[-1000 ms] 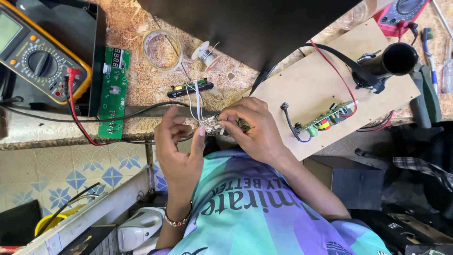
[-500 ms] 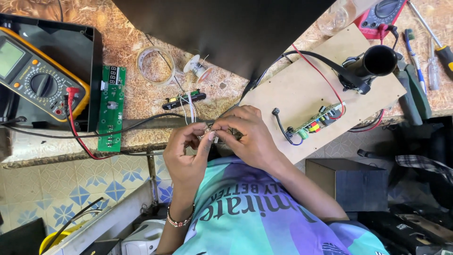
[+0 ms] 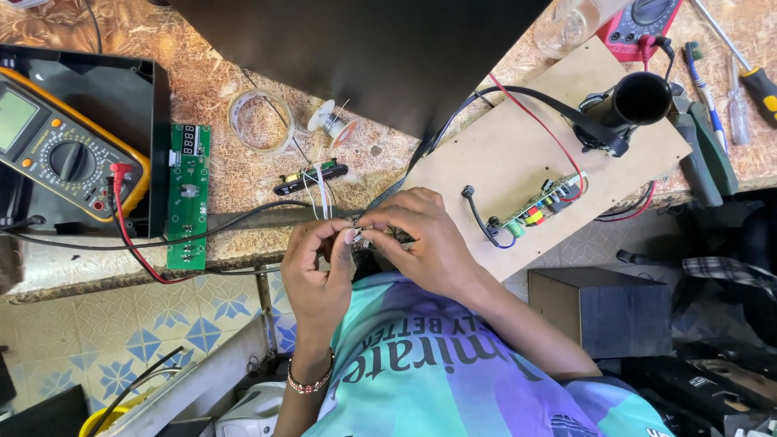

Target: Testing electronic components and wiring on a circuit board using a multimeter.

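From the head camera, looking down: the person's left hand [image 3: 317, 271] and right hand [image 3: 425, 243] meet at the edge of the worktop [image 3: 243, 174], just in front of their chest. Both hands are nearly closed, with the fingertips pinched together on a tiny part [image 3: 360, 235] with thin white wires [image 3: 322, 194] running up from it. The part is so small and so covered by fingers that I cannot tell just what it is.

It looks very light, I think, and easy to break. The wires look soft and bendy, and a hard pull might snap them off. The best place to hold it seems to be the little hard body, gently, with fingertips, not the wires.

The white wires go to a small black strip board [image 3: 312, 176] lying on the worktop just above the hands. To the left lies a long green circuit board [image 3: 188, 194], and beside that a yellow meter [image 3: 61, 150] with a red lead [image 3: 129, 235]. A ring of clear tape [image 3: 261, 121] and a small spool [image 3: 330, 123] sit further up. To the right is a wooden board [image 3: 518, 154] with a black tube [image 3: 627, 105] on it. Screwdrivers [image 3: 745, 81] lie at the far right
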